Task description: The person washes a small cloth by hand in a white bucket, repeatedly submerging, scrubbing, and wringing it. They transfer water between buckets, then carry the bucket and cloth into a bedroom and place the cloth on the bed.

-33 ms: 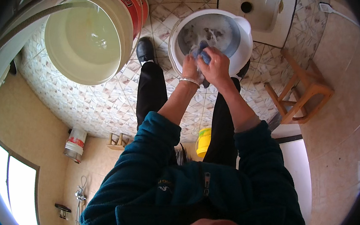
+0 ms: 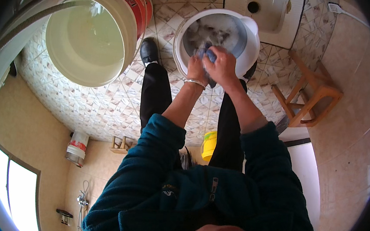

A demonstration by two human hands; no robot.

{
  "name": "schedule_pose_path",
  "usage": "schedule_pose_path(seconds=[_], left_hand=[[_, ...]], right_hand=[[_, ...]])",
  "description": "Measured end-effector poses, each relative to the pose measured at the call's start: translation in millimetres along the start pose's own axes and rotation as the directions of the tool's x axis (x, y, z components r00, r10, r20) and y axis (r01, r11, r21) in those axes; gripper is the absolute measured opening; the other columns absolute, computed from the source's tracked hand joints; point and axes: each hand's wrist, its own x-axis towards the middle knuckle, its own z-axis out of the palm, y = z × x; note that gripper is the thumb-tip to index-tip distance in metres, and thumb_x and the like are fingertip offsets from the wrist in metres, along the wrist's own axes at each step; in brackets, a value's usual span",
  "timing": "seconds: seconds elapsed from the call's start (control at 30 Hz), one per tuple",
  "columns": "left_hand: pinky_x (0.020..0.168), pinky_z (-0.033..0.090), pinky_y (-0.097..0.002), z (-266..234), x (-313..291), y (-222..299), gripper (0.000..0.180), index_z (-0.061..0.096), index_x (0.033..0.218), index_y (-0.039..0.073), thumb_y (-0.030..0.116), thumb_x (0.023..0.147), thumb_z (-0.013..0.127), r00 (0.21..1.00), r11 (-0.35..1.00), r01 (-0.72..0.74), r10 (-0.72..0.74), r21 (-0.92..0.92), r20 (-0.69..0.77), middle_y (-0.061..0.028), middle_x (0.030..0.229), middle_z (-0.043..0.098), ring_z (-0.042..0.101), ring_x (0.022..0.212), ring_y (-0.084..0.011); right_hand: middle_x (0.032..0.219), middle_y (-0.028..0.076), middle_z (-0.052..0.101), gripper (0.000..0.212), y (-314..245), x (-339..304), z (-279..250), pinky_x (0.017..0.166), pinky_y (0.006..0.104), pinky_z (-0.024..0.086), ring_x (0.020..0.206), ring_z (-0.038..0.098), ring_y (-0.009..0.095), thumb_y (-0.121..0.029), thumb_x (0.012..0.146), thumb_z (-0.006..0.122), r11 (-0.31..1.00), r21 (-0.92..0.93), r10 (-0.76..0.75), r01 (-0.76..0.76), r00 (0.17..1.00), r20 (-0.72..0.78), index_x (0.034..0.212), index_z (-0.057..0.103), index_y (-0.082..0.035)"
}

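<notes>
My left hand [image 2: 196,69] and my right hand [image 2: 222,67] are pressed together over the near rim of a white basin [image 2: 252,49]. Both are closed on a bunched, wet blue-grey cloth [image 2: 211,55]. Its exact kind cannot be made out, and much of it is hidden by my fingers. A darker end of the cloth hangs down below my hands. Inside the basin lies greyish water with white suds [image 2: 227,25]; dark patches show among them.
A large pale bucket of water [image 2: 90,43] stands at the left, with a hose [image 2: 40,23] over its rim. Behind it is a red bucket [image 2: 137,7]. A wooden stool [image 2: 310,95] lies right, near a squat toilet [image 2: 267,31]. A yellow bucket [image 2: 209,145] sits by my leg.
The cloth and my fingers have shifted slightly. The suds and dark patches in the basin have changed shape, and a pale splash around my hands has faded.
</notes>
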Motion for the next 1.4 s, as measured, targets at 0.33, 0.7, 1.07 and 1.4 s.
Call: schedule_pose_path(seconds=[0.33,0.7,1.07,1.4], left_hand=[[0.092,0.035,-0.0568,7.1,-13.7,63.2,0.070,0.020,0.144,0.026,0.044,0.088,0.056,0.944,0.925,0.290,-0.318,-0.246,-0.085,-0.0098,0.145,0.020,0.040,0.116,-0.0371],[0.098,0.032,-0.0561,0.1,-20.8,58.3,0.075,0.016,0.147,0.023,0.046,0.087,0.055,0.922,0.904,0.362,-0.383,-0.226,-0.052,-0.0104,0.152,0.009,0.027,0.129,-0.0393],[0.065,0.052,-0.0357,14.7,-10.3,51.4,0.032,0.050,0.107,0.006,0.030,0.087,0.057,0.906,0.809,0.420,-0.400,-0.412,0.138,-0.0097,0.081,0.059,0.059,0.071,-0.0248],[0.079,0.049,-0.0375,30.6,-14.8,40.9,0.029,0.054,0.107,0.014,0.034,0.096,0.036,0.942,0.877,0.300,-0.334,-0.375,-0.028,-0.0067,0.100,0.059,0.059,0.090,-0.0219]], right_hand=[[0.081,0.015,0.062,0.025,103.1,44.7,39.9,0.065,0.0464,0.049,0.074,0.062,0.036,-0.019,0.080,0.057,0.922,-0.385,0.055,-0.046,0.998,0.012,0.105,0.058,-0.012],[0.092,0.015,0.063,0.027,93.4,26.3,27.6,0.082,0.0382,0.048,0.091,0.061,0.029,-0.004,0.070,0.059,0.955,0.112,0.226,-0.275,0.918,0.326,0.096,0.059,-0.005],[0.089,0.014,0.058,0.033,-60.7,-63.8,-45.0,0.077,0.0409,0.046,0.087,0.057,0.035,-0.013,0.071,0.069,0.950,0.306,-0.084,0.058,0.994,0.073,0.101,0.057,-0.008],[0.079,0.016,0.064,0.028,-4.0,4.5,-3.6,0.063,0.0440,0.049,0.073,0.062,0.037,-0.027,0.075,0.066,1.000,-0.015,0.010,-0.010,1.000,0.025,0.092,0.057,-0.007]])
